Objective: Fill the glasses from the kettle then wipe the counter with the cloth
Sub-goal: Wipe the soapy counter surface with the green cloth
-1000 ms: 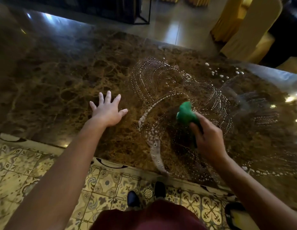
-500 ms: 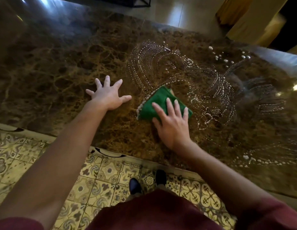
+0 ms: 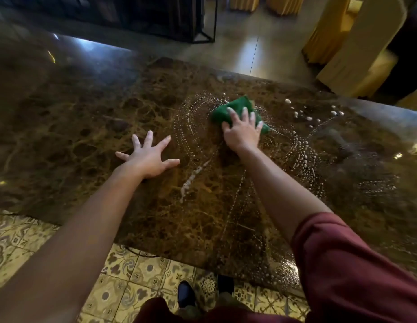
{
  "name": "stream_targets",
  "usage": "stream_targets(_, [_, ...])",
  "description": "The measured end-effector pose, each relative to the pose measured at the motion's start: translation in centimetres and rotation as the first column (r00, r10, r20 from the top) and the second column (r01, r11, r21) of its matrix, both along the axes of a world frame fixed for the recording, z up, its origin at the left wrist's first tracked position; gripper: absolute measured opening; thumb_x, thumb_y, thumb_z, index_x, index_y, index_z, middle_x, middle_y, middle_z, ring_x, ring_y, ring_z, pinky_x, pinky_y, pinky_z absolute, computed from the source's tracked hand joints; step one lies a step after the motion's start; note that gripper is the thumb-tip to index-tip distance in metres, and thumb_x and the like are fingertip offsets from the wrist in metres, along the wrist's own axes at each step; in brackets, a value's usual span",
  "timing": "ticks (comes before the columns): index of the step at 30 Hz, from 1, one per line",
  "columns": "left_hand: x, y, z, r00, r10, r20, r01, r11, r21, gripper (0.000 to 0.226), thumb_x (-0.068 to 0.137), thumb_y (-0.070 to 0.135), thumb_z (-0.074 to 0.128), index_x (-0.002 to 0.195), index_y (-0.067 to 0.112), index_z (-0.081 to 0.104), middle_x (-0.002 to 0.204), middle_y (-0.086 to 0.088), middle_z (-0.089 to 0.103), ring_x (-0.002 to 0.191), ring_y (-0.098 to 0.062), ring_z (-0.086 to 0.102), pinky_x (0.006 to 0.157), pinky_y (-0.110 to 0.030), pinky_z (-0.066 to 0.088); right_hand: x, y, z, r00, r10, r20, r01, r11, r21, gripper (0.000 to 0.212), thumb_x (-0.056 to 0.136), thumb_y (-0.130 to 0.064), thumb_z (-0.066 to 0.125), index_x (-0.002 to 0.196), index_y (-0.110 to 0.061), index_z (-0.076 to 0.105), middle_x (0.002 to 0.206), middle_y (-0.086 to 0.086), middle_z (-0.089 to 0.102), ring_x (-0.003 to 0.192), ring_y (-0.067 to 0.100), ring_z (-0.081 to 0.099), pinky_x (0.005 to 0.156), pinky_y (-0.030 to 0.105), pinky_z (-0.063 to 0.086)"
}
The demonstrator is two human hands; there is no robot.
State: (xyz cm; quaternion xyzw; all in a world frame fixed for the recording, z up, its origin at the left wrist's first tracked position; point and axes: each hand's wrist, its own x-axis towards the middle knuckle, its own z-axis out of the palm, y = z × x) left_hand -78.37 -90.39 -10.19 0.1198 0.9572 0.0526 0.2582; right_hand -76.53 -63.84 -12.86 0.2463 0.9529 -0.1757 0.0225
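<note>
Green cloth [image 3: 235,108] lying far out on the wet marble counter [image 3: 86,127], right hand [image 3: 243,129] pressing it flat, fingers spread; left hand [image 3: 148,157] splayed, bracing; wiping looks part done, droplets [image 3: 300,157] remaining; no glasses or kettle showing

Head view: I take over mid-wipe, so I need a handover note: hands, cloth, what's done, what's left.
Right hand presses flat on the green cloth, far across the marble counter. Left hand rests spread on the counter, holding nothing.
Kettle and glasses are not in view, so filling cannot be checked.
Left: droplet trails right of the cloth and a wet streak nearer the front edge need wiping.
</note>
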Motion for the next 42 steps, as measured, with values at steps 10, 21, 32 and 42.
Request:
stream_targets(10, [0.0, -0.1, -0.6, 1.0, 0.014, -0.019, -0.014, 1.0, 0.016, 0.085, 0.086, 0.078, 0.048, 0.157, 0.055, 0.006, 0.171, 0.003, -0.017, 0.155, -0.036, -0.021, 0.112, -0.079, -0.001, 15.3, -0.9, -1.4, 0.956, 0.291, -0.033, -0.285, 0.951, 0.12, 0.058, 0.102, -0.065, 0.028, 0.158, -0.049, 0.024, 0.173, 0.003, 0.017, 0.16, 0.029, 0.008, 0.127, 0.059, 0.001])
stream_targets(21, [0.6, 0.1, -0.5, 1.0, 0.028, -0.006, -0.028, 1.0, 0.012, 0.083, 0.089, 0.079, 0.041, 0.157, 0.056, 0.0, 0.169, 0.003, -0.023, 0.153, -0.035, -0.026, 0.113, -0.078, -0.006, 2.5, 6.1, -0.3, 1.0, -0.024, -0.008, 0.024, 0.997, 0.077, 0.066, 0.101, -0.063, 0.033, 0.162, -0.044, 0.017, 0.175, 0.008, 0.005, 0.161, 0.032, 0.001, 0.126, 0.061, -0.001])
stream_targets(32, [-0.8, 3.7, 1.3, 0.989, -0.036, -0.146, 0.042, 0.998, 0.036, 0.077, 0.089, 0.082, 0.034, 0.157, 0.048, 0.021, 0.172, -0.001, 0.001, 0.157, -0.035, -0.007, 0.119, -0.071, 0.006, 16.4, -0.5, 1.0, 0.89, 0.24, -0.388, -0.279, 0.959, -0.046, 0.049, 0.091, -0.007, 0.063, 0.138, -0.023, 0.062, 0.144, 0.01, 0.061, 0.126, 0.033, 0.059, 0.105, 0.054, 0.05])
stream_targets(42, [-0.3, 15.0, 0.1, 0.988, -0.14, -0.062, 0.145, 0.986, 0.077, 0.09, 0.086, 0.084, 0.036, 0.16, 0.048, -0.002, 0.172, -0.004, -0.01, 0.156, -0.036, -0.013, 0.119, -0.072, 0.004, 12.0, 24.7, 3.3, 0.705, -0.515, -0.487, 0.535, 0.837, -0.111, 0.048, 0.101, -0.019, 0.054, 0.149, -0.019, 0.05, 0.144, 0.013, 0.06, 0.128, 0.035, 0.058, 0.105, 0.045, 0.046])
